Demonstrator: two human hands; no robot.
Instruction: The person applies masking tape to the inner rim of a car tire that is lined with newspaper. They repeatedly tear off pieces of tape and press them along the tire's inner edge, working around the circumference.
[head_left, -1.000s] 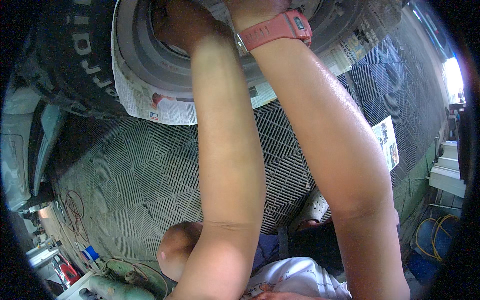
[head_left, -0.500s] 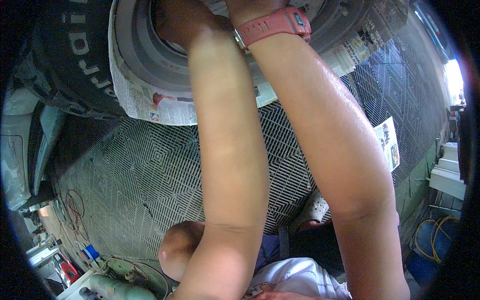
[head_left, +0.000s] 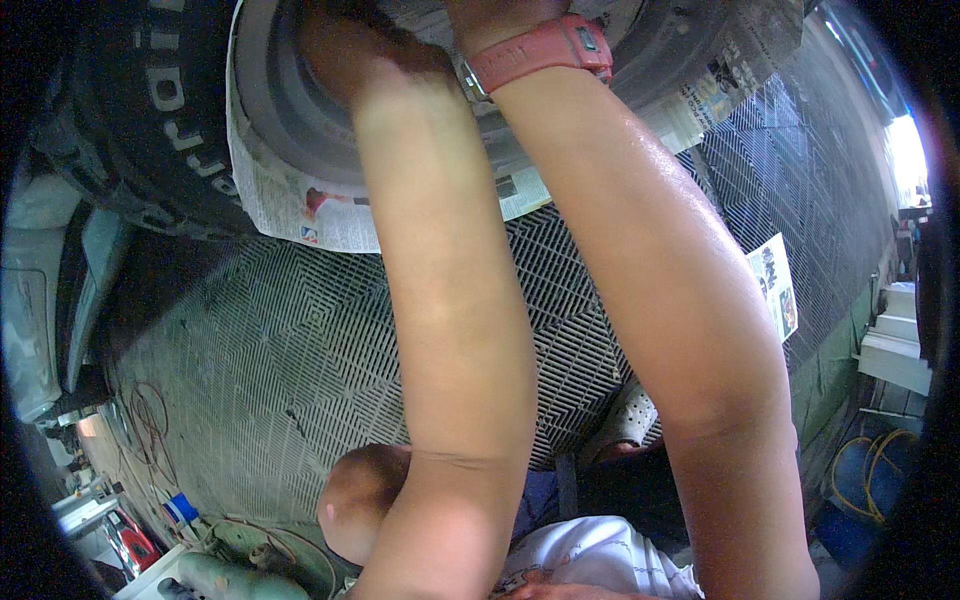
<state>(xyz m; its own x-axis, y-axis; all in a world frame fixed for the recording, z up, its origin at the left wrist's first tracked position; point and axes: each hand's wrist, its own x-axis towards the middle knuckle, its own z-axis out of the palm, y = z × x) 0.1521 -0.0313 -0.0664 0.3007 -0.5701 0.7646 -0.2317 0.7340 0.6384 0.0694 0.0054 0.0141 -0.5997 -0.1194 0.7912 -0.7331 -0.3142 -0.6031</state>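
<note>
Both my arms reach up to a wheel whose grey rim [head_left: 300,140] is edged with newspaper [head_left: 345,225] tucked against the black tyre [head_left: 130,120]. My left hand [head_left: 365,50] lies inside the rim's hollow, dark and blurred, its fingers not readable. Close to its right, my right hand [head_left: 505,12] is mostly cut off by the upper edge, so its fingers are hidden. A red wristwatch [head_left: 540,55] with a buckle is strapped round my right wrist. Whether either hand holds anything cannot be seen.
Grey slatted floor tiles [head_left: 290,330] spread under the wheel. A loose printed sheet [head_left: 775,285] lies to the right. Hoses [head_left: 150,420] and a green tank [head_left: 230,575] sit lower left; a blue container [head_left: 860,490] with yellow cord stands lower right. A grey vehicle panel [head_left: 35,290] borders the left.
My left hand and wrist have moved a little to the left within the rim. The tyre's lettering and the newspaper's left edge have shifted slightly right. My right arm has barely moved.
</note>
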